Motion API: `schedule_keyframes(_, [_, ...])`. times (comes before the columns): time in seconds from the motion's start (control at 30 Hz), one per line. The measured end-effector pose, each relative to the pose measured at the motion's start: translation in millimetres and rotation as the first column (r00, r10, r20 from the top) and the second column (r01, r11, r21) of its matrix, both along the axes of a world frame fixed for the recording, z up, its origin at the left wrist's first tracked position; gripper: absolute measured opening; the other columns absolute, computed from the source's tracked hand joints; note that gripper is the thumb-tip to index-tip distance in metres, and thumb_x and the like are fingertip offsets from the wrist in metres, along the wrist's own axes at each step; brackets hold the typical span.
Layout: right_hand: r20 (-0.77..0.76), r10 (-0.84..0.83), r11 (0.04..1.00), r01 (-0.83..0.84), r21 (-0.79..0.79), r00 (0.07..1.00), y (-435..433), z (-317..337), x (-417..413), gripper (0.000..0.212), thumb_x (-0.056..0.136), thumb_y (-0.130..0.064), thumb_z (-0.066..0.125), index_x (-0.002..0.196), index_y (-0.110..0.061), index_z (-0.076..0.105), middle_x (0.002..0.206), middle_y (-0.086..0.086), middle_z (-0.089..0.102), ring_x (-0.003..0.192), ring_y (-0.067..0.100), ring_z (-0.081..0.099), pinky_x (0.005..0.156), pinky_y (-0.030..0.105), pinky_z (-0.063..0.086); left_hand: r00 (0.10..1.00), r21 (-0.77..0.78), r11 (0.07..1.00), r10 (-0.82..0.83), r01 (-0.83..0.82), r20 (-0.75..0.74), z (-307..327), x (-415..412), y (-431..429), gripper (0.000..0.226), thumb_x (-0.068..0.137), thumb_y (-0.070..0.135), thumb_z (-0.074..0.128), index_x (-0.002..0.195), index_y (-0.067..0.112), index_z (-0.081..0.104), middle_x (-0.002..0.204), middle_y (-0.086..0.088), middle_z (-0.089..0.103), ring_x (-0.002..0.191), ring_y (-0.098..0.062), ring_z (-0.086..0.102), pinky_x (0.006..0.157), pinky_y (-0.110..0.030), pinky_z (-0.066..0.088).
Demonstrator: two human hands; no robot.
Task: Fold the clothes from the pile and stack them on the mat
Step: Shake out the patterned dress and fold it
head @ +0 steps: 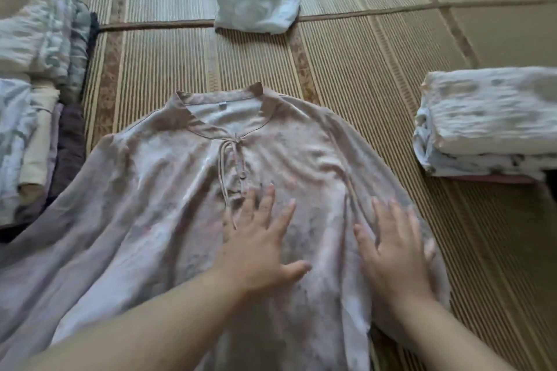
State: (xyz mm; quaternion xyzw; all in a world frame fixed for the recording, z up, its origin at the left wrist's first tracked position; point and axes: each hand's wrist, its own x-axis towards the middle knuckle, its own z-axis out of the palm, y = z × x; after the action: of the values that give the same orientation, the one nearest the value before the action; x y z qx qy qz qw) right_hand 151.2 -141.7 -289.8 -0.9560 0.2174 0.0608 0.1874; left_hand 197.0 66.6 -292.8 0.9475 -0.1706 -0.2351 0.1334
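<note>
1. The blouse [168, 190] lies face up on the near middle of the mat [361, 69], collar away from the person. Its fabric looks thin and slippery, so a fold may slide or skew if the chest creases are not pressed flat first.
2. Its left side runs out to the pile [36, 69] at the mat's left edge and seems to touch it. Pulling that side in could drag loose clothes along.
3. The cord [224, 166] at the neck lies loose and could bunch inside a fold.
4. The left hand [259, 244] lies flat on the blouse's middle, fingers straight and spread, gripping nothing.
5. The right hand [398, 253], also flat and spread, presses the blouse's right side beside a lengthwise crease.
6. The stack [488, 123] sits by the right edge, apart from the blouse.
</note>
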Motion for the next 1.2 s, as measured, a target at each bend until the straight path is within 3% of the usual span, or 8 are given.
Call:
schedule_keyframes(0.17, [-0.141,-0.399,0.917,0.393,-0.066,0.906,-62,7,-71,0.067,0.084,-0.047,0.060,0.141,-0.016,0.044,0.140,0.020,0.045,0.130,0.041,0.037,0.107,0.054,0.027,0.979,-0.041,0.982,-0.187,0.184,-0.075,-4,-80,-64,0.107,0.067,0.072,0.059,0.149,0.045,-0.005,0.147,0.005,-0.037,0.133,-0.029,-0.039,0.109,-0.052,-0.021])
schedule_keyframes(0.33, [-0.265,-0.311,0.934,0.345,0.090,0.913,-81,21,-76,0.027,0.079,-0.034,0.072,0.067,-0.012,0.061,0.078,0.012,0.063,0.074,0.027,0.057,0.063,0.034,0.044,0.982,0.090,0.981,-0.161,0.170,-0.096,-14,-102,-73,0.119,0.034,0.092,0.037,0.141,0.039,0.040,0.151,-0.009,0.040,0.138,-0.033,0.025,0.106,-0.057,-0.002])
schedule_keyframes(0.47, [-0.050,-0.533,0.705,0.476,0.525,0.845,-94,48,-52,0.015,0.087,-0.017,0.057,0.077,-0.006,0.060,0.079,0.020,0.062,0.076,0.040,0.060,0.065,0.040,0.048,0.975,0.060,0.978,-0.195,0.202,-0.102,-16,-101,-76,0.114,0.062,0.081,0.053,0.141,0.052,-0.023,0.144,-0.004,-0.046,0.132,-0.029,-0.043,0.089,-0.056,-0.038])
schedule_keyframes(0.57, [0.050,-0.648,0.581,0.451,0.678,0.760,-100,82,-34,0.009,0.084,-0.030,0.057,0.082,-0.022,0.058,0.090,0.012,0.064,0.094,0.044,0.062,0.082,0.057,0.053,0.970,0.107,0.972,-0.192,0.209,-0.150,-12,-103,-82,0.115,0.068,0.077,0.055,0.132,0.051,-0.037,0.136,-0.003,-0.054,0.128,-0.033,-0.049,0.088,-0.061,-0.035])
schedule_keyframes(0.7, [0.267,-0.571,0.709,0.302,0.638,0.776,-96,121,-7,0.014,0.093,-0.029,0.057,0.100,-0.017,0.056,0.091,0.002,0.062,0.087,0.023,0.063,0.072,0.040,0.056,0.989,0.015,0.995,-0.099,0.102,-0.112,-8,-110,-82,0.119,0.068,0.076,0.054,0.119,0.051,-0.050,0.133,-0.004,-0.058,0.128,-0.030,-0.048,0.096,-0.058,-0.031])
schedule_keyframes(0.83, [0.420,-0.578,0.712,0.179,0.679,0.700,-67,155,26,0.014,0.089,-0.024,0.064,0.101,-0.023,0.058,0.091,-0.007,0.063,0.083,0.006,0.065,0.067,0.020,0.054,0.992,0.011,0.998,-0.055,0.057,-0.115,-9,-122,-73,0.115,0.052,0.087,0.036,0.149,0.041,-0.006,0.159,-0.009,-0.021,0.143,-0.035,0.006,0.109,-0.052,-0.004])
schedule_keyframes(1.0, [0.547,-0.309,0.816,-0.079,0.573,0.778,9,180,71,0.014,0.087,-0.021,0.067,0.092,-0.031,0.059,0.089,-0.010,0.064,0.079,0.001,0.065,0.068,0.016,0.053,0.989,-0.121,0.991,0.032,-0.050,-0.147,6,-125,-52,0.094,0.075,0.071,0.047,0.148,0.047,-0.008,0.146,0.005,-0.040,0.135,-0.018,-0.038,0.111,-0.052,-0.011])
schedule_keyframes(1.2, [0.380,-0.114,0.906,-0.060,0.418,0.918,53,137,103,0.018,0.086,-0.017,0.058,0.101,-0.025,0.066,0.091,-0.011,0.064,0.088,0.010,0.062,0.081,0.028,0.053,0.962,-0.051,0.974,0.208,-0.220,-0.180,31,-107,12,0.072,0.086,0.056,0.049,0.148,0.046,0.014,0.159,0.010,-0.020,0.140,-0.010,-0.030,0.116,-0.043,-0.011])
